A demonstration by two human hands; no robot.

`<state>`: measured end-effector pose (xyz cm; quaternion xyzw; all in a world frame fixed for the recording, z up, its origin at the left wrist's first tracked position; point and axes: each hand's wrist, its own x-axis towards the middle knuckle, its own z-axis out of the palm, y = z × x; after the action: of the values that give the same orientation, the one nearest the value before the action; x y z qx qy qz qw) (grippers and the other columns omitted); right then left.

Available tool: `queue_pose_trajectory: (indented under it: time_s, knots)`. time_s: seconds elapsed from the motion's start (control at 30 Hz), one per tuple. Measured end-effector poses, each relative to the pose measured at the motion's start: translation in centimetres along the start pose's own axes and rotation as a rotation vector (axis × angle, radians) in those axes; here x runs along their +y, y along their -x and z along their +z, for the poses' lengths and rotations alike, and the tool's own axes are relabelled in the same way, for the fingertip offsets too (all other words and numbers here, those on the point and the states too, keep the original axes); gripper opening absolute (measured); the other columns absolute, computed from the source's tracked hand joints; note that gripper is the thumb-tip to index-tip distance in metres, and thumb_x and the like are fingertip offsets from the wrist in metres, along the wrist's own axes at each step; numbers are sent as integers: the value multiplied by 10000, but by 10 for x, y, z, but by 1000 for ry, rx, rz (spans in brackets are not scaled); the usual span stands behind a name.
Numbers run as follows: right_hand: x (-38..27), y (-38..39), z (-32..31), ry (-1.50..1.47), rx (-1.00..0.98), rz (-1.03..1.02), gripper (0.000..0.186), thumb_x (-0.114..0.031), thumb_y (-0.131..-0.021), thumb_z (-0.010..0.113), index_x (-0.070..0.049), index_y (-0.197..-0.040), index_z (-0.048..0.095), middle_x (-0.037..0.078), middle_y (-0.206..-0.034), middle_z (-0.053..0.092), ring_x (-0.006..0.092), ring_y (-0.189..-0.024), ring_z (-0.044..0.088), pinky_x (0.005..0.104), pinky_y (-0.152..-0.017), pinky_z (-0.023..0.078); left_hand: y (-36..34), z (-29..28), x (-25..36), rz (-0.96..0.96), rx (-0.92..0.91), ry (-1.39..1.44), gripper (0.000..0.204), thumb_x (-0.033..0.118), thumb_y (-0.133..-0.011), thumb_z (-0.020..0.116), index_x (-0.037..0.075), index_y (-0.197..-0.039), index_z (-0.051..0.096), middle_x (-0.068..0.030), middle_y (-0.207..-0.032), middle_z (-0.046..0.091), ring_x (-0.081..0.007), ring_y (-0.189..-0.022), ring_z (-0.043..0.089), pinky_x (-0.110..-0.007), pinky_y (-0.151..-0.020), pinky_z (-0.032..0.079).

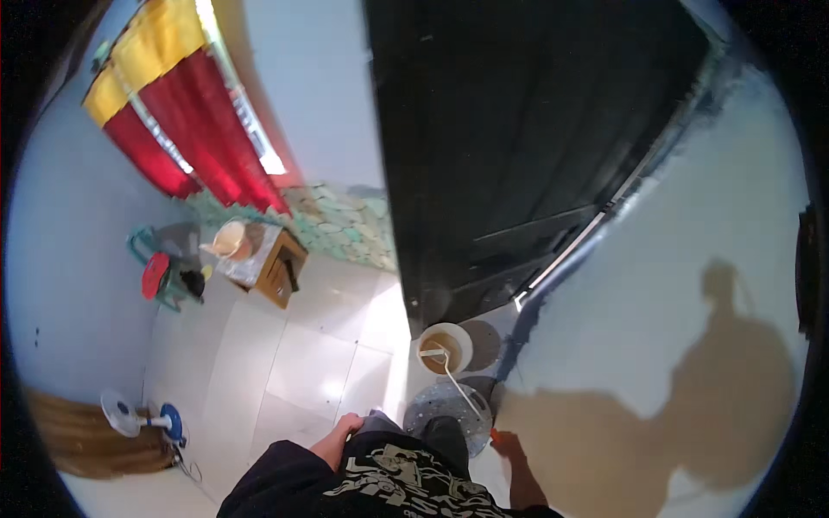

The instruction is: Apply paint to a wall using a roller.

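My right hand point(509, 444) is closed round the orange handle of a paint roller point(461, 390), beside my right leg. The roller's thin pale frame stretches forward from the handle, and its white roller head is over or in a white bucket point(468, 347). Brownish liquid fills part of that bucket. My left hand point(350, 424) is at my left thigh, against the grey trousers; its fingers are too small to tell how they lie. A round grey speckled board or lid point(421, 401) lies on the floor between the bucket and my feet.
A large dark door point(535, 155) stands just ahead, beside a pale wall point(622, 363) carrying my shadow. At the left are a cardboard box point(278, 278) with a pail point(233, 242) on top, a green chair point(142, 246), and a fan point(142, 419). Red-yellow curtains point(211, 121) hang behind.
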<state>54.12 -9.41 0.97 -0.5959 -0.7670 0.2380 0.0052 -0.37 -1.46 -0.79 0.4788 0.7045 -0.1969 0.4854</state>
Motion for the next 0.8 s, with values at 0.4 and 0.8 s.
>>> queue_pose_trajectory:
  time_s: [0.4, 0.8]
  knots:
    - [-201, -404, 7, 173, -535, 64, 355, -337, -716, 691, -24, -882, 706, 179, -845, 700, 298, -766, 689, 426, -698, 518, -169, 25, -236, 133, -52, -63, 413, 334, -846, 456, 75, -1065, 691, -185, -1155, 640, -377, -1073, 610, -466, -904, 488]
    - [-272, -510, 344, -349, -712, 569, 252, -267, -812, 656, -17, -798, 678, 88, -663, 631, 226, -596, 635, 381, -524, 482, -163, -10, -400, -139, 754, 1261, 324, 330, -886, 539, 55, -1008, 660, -133, -847, 678, -281, -713, 658, -416, -640, 530]
